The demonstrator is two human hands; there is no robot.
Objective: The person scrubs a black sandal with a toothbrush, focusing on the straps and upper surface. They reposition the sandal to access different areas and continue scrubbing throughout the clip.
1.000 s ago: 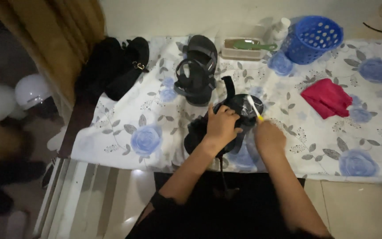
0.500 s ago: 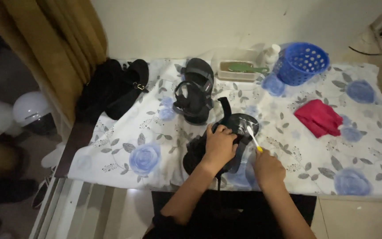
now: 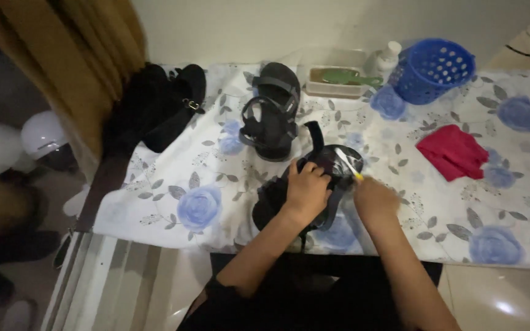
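Observation:
A black sandal [image 3: 329, 168] lies on the floral cloth [image 3: 173, 178] in front of me. My left hand [image 3: 307, 191] grips its middle and holds it down. My right hand [image 3: 373, 197] holds a small brush with a yellow handle [image 3: 347, 164], whose bristle end rests on the sandal's footbed. A second black sandal [image 3: 271, 113] lies just beyond, sole down, untouched.
A red cloth [image 3: 453, 151] lies to the right. At the back stand a blue perforated basket [image 3: 432, 69], a white bottle [image 3: 389, 56] and a tray with a green brush [image 3: 337, 81]. Black shoes [image 3: 161, 104] sit at the left, by a curtain [image 3: 81, 49].
The view has shifted slightly. My right hand has moved the brush a little across the sandal, while my left hand keeps its grip.

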